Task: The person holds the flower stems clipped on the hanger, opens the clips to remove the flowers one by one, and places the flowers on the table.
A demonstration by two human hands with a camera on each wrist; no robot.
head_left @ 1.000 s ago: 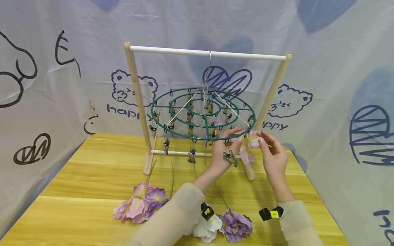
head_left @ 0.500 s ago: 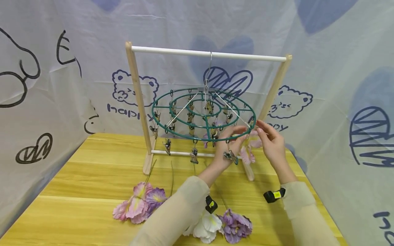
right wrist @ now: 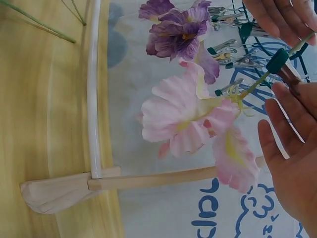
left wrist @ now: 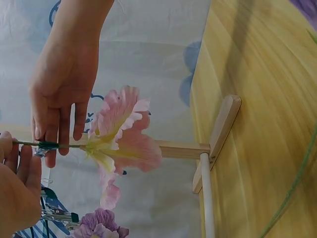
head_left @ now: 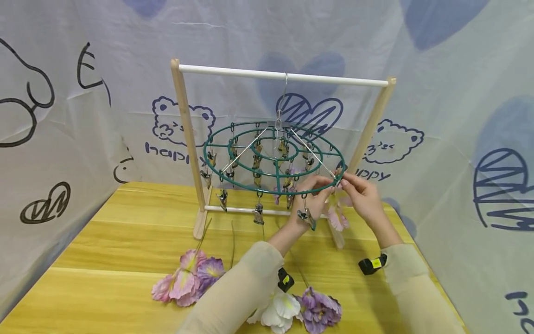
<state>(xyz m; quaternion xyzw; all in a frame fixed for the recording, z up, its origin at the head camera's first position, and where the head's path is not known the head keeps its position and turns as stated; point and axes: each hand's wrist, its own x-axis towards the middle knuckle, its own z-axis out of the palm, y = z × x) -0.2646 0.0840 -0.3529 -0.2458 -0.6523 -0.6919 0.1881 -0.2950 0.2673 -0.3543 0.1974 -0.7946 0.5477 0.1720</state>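
A pink artificial iris (head_left: 337, 219) hangs head down below the right side of a round green clip hanger (head_left: 278, 182). My left hand (head_left: 306, 204) pinches its thin green stem (left wrist: 28, 143) above the bloom. My right hand (head_left: 366, 199) pinches a metal clip with green tips (right wrist: 278, 61) at the outer ring. In the right wrist view that clip sits across the stem, between both hands' fingers. A purple iris (right wrist: 178, 37) hangs from the hanger behind the pink one. Several other clips, such as the front one (head_left: 258, 215), dangle without flowers.
A wooden stand with a white top bar (head_left: 233, 72) carries the hanger on a wire hook. On the wood-grain table (head_left: 104, 260) lie pink irises (head_left: 183, 283), purple irises (head_left: 320, 308) and a white iris (head_left: 279, 308). A printed white cloth (head_left: 125, 83) encloses the table.
My right hand has moved from beside the pink iris petals up and left to the clip at the ring. The hanger has tilted slightly down on its right side.
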